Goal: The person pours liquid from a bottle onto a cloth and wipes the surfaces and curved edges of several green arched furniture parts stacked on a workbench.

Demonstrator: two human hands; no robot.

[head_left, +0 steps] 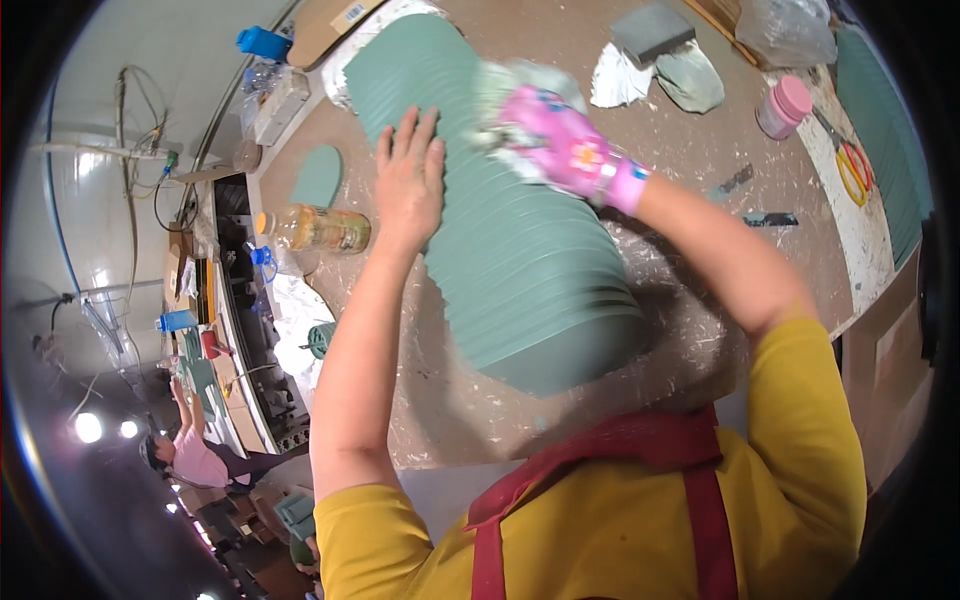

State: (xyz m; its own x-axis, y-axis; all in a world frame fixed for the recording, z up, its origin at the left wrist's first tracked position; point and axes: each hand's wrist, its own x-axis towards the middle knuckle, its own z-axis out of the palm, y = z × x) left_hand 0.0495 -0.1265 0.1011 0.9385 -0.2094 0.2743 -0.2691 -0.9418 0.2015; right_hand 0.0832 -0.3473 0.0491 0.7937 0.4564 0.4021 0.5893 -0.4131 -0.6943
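Pressing flat with bare left hand [408, 180] on fanned stack of green rounded sheets [520, 250] lying across brown speckled worktable [690, 150]; wiping its far end with pink-gloved right hand [560, 140], closed around pale cloth [505, 85].

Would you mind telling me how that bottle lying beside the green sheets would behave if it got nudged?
The bottle lies on its side on the table, so it would probably roll. It looks like clear plastic, part full, so likely light and not fragile. The left hand rests nearby on the green sheets.
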